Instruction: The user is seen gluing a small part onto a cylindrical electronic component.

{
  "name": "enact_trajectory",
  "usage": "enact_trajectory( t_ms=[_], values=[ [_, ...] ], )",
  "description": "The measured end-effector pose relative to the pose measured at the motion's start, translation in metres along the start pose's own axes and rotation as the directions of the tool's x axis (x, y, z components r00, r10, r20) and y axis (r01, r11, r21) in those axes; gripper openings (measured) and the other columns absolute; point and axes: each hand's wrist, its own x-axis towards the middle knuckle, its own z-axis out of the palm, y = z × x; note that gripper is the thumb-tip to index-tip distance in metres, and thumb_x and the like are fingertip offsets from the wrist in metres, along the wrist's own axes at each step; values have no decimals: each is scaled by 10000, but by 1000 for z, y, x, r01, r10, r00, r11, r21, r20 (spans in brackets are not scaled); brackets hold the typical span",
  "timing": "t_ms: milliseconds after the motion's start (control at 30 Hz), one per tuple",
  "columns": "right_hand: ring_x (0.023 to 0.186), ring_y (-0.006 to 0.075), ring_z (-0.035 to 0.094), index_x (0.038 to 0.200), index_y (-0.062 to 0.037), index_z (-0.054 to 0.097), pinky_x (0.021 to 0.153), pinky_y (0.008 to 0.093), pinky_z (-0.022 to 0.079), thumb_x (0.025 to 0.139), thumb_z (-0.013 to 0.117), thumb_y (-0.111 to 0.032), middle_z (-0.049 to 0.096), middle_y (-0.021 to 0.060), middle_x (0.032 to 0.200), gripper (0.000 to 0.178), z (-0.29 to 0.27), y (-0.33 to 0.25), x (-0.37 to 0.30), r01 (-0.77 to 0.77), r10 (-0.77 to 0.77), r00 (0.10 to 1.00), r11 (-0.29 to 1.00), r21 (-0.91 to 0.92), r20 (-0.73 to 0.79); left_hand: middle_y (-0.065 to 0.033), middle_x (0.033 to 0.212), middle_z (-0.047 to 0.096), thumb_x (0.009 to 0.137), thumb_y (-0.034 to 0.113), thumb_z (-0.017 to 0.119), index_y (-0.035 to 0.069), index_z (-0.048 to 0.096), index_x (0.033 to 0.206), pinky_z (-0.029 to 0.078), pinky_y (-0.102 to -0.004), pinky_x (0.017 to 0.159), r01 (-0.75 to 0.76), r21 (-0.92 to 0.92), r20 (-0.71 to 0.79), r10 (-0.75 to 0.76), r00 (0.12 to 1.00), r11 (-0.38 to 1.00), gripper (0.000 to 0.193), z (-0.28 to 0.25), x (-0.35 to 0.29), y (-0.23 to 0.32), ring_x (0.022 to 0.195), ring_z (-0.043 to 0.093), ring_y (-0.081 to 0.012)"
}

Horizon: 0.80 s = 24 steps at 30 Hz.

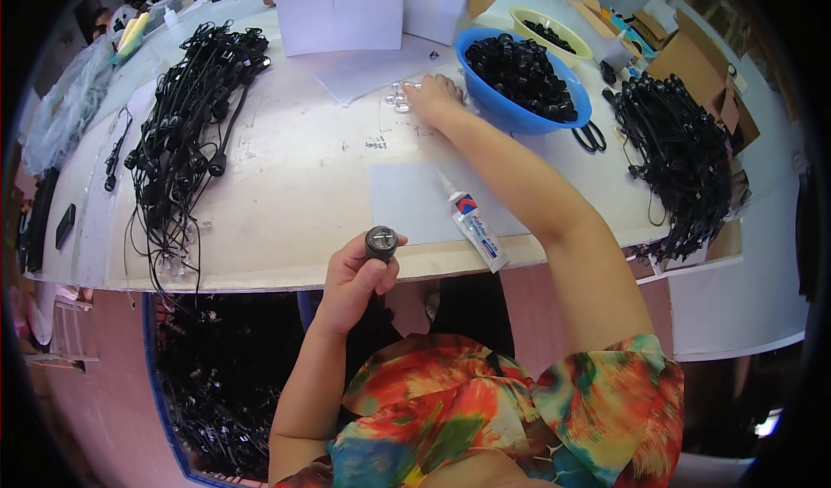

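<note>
Cylinder [381, 243], black, sits gripped in your left hand [353, 279]; clear pieces [401, 103] lie beside your right hand [436, 100], its grip unclear.

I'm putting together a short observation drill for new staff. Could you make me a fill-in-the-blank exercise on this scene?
1. The left hand holds a cylindrical part whose casing is coloured ____.
2. The right hand is at small clear pieces lying to the ____ of the large bowl.
3. That bowl, heaped with dark parts, is coloured ____.
4. A white squeeze ____ with a flat tail and pointed nozzle lies near the worktable's front edge.
Missing words: black; left; blue; tube.
</note>
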Motion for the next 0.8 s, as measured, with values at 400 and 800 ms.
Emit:
enact_trajectory(
  t_ms=[400,800],
  values=[
    [1136,325,397,1183,26,422,967,401,307,843,471,-389,434,203,1207,539,21,-44,-35,299,-299,954,948,112,-20,-7,584,443,840,362,551,-37,487,1076,318,-200,504,2,13,13,-2,1000,1000,469,-6,-2,3,518,376,-65],
    [831,254,595,1006,-56,598,729,309,458,819,529,-179,617,139,902,234,-87,-11,-1,632,-616,740,774,-33,-271,-18,623,482,761,56,444,-34,513,1070,349,-201,509,68,-91,7,-67,998,994,329,-10,-4,4,531,398,-73]
  ],
)
